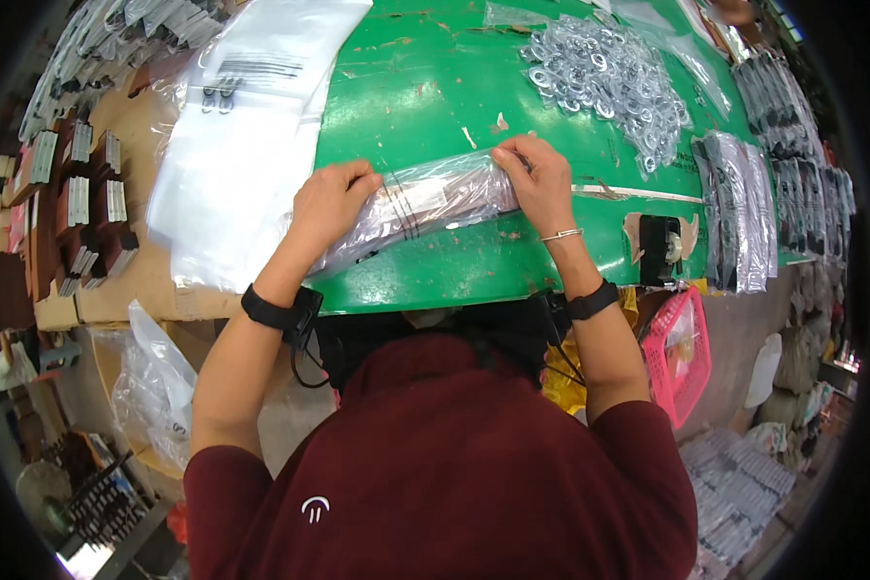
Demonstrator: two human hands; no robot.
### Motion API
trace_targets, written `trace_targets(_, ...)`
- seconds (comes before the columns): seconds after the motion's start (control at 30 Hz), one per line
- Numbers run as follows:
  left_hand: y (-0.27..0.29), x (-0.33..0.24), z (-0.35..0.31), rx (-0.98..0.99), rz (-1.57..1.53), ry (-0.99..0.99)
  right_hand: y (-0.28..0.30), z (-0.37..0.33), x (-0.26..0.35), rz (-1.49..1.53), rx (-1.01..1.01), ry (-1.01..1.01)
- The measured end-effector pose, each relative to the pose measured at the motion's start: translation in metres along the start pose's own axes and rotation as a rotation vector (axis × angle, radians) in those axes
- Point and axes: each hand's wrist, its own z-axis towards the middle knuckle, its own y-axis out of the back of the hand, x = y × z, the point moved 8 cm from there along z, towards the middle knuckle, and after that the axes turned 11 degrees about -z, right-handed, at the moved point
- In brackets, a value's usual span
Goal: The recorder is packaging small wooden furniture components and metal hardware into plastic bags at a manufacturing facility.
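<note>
A long clear plastic bag (425,198) with something flat and brown inside lies slantwise across the near part of the green table. My right hand (541,184) pinches its right end between thumb and curled fingers. Toward the bag's left part, my left hand (329,211) is closed on the plastic, its fingers bent at the upper edge. The film is wrinkled and shiny, so the exact kind of the brown item cannot be made out. A stack of large clear flat bags (232,164) lies just left of my left hand.
Many small grey ring-shaped metal parts (599,77) are heaped at the far right of the green table (406,87). A black tape dispenser (660,249) and wrapped packages (735,208) lie right. Brown pieces (77,193) are stacked left. Below the table hangs a pink basket (681,358).
</note>
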Motion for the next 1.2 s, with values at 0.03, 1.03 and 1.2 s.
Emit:
trace_targets(0.03, -0.003, 0.003, 0.004, 0.058, -0.012, 0.005, 0.000, 0.000, 0.000, -0.017, -0.006, -0.001)
trace_targets(1.03, -0.010, -0.108, -0.027, -0.203, 0.234, -0.615, 0.064, -0.051, -0.012, 0.228, -0.383, 0.033)
trace_targets(1.2, -0.035, -0.109, -0.042, -0.300, 0.297, -0.623, 0.066, -0.068, -0.033, 0.280, -0.301, -0.025)
